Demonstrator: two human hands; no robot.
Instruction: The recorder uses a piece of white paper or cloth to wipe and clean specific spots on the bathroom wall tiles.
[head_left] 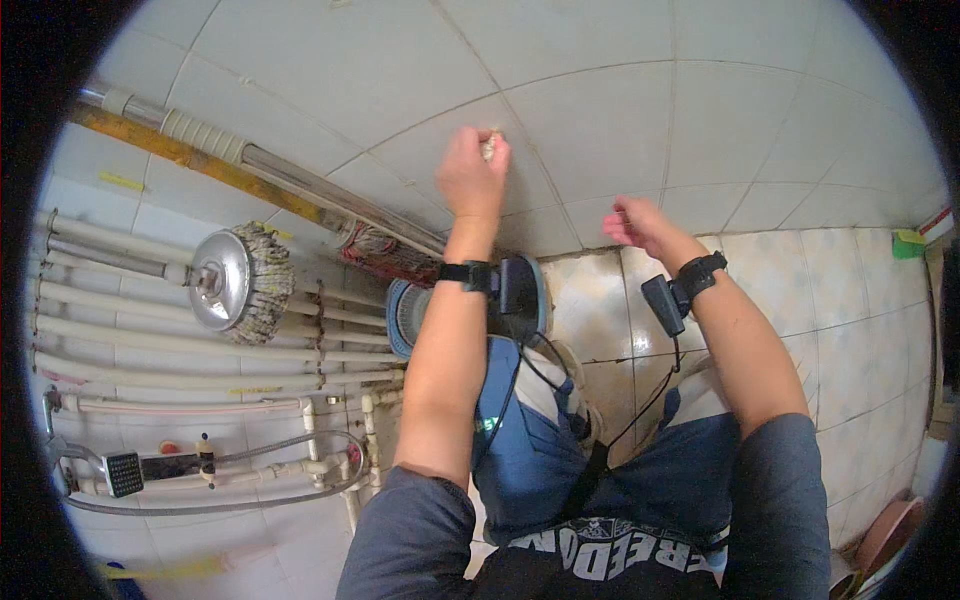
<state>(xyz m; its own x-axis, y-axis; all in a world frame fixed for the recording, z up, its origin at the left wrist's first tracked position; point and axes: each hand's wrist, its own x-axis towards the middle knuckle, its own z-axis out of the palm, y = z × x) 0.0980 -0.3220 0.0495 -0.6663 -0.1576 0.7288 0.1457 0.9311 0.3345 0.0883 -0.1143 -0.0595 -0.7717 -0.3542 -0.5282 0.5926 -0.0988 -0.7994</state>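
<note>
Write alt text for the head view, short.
Seen from above, a person's left hand presses a small pale thing against a white tiled wall, while the right hand hovers loosely curled nearby. A mop and white pipes line the wall at left.

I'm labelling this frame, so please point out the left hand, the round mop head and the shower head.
left hand (472, 172), head view, on the back of the hand pressed to the wall tile.
round mop head (222, 280), head view, on its shiny metal disc.
shower head (124, 473), head view, on its square face.
</note>
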